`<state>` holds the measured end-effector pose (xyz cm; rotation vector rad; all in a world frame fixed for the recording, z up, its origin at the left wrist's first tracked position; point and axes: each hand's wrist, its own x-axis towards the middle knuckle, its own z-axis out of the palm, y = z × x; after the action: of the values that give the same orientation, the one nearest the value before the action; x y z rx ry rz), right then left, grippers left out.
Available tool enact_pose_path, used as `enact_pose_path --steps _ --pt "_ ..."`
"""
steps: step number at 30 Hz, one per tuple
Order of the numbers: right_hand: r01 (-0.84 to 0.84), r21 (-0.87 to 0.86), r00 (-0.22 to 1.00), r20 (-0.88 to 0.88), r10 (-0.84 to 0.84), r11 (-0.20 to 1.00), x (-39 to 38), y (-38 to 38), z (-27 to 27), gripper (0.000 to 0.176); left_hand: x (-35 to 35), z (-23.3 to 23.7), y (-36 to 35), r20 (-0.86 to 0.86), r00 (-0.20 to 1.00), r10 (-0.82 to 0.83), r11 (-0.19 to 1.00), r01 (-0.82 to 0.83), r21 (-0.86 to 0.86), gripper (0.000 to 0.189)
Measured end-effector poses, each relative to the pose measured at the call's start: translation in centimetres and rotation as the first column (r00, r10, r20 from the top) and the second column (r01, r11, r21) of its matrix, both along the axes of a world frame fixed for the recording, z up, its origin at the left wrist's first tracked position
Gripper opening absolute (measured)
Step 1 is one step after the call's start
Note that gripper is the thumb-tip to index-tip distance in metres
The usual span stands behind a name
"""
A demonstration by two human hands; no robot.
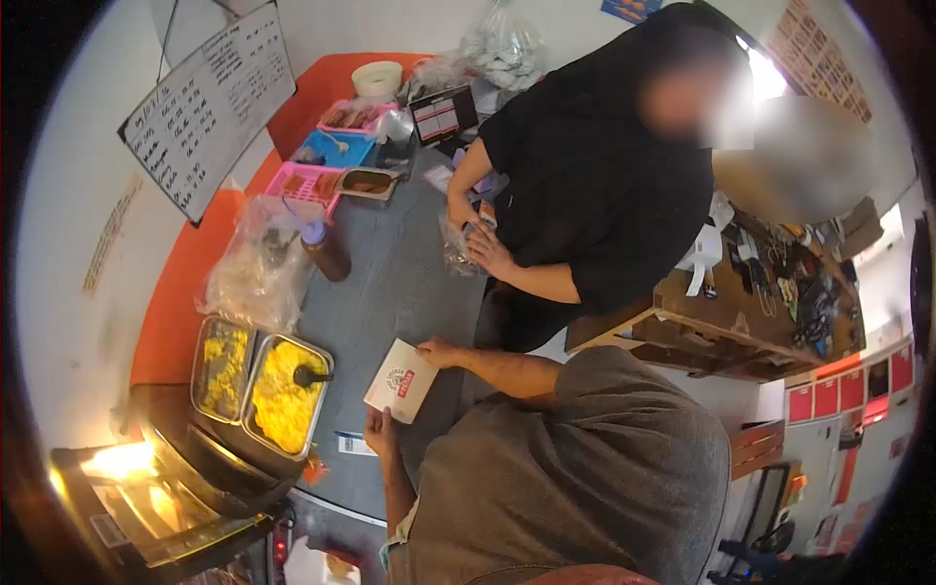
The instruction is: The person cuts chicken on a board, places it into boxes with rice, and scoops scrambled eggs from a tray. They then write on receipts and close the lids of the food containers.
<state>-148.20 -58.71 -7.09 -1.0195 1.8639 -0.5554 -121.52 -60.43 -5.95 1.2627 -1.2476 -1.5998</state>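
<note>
A white takeaway box point(402, 380) with a printed logo and a red label lies flat at the table's edge, its top face closed. My right hand point(441, 352) grips its upper right corner. My left hand point(378, 429) holds the lower edge, fingers against the box. Left of it stands a metal tray point(314, 417) of yellow rice, with a black scoop point(310, 375) resting in it. A second metal tray point(240, 417) beside that one holds less rice. Close to my left hand lies a small printed slip point(355, 444).
A co-worker in black point(604, 166) stands at my right, hands on a plastic bag point(458, 249). On the grey table point(390, 283) are a sauce bottle point(327, 253), plastic bags point(255, 263), a sauce tray point(369, 185) and coloured baskets point(310, 183). A lit warmer point(146, 497) sits at lower left.
</note>
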Motion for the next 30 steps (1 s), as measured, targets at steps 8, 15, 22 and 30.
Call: enact_pose_path --steps 8,15,22,30 --pt "-0.772 -0.186 0.566 -0.634 0.527 0.607 -1.1 0.0 11.1 0.056 -3.1 9.3 -3.4 0.817 0.51 -0.27 0.538 0.784 -0.311 0.096" --pt "-0.978 0.029 0.064 -0.902 0.427 0.208 -1.6 1.2 5.9 0.039 -3.5 6.4 -2.7 0.852 0.419 -0.315 0.443 0.859 -0.258 0.099" --pt "-0.954 -0.22 0.27 -0.925 0.267 0.203 -2.0 3.6 5.2 0.032 -2.5 5.0 -4.7 0.823 0.355 -0.444 0.174 0.935 -0.31 0.086" --pt "-0.544 -0.523 0.763 -0.633 0.128 0.656 1.5 7.9 4.7 0.031 -3.8 8.4 -1.1 0.937 0.321 -0.135 0.166 0.94 -0.299 0.082"
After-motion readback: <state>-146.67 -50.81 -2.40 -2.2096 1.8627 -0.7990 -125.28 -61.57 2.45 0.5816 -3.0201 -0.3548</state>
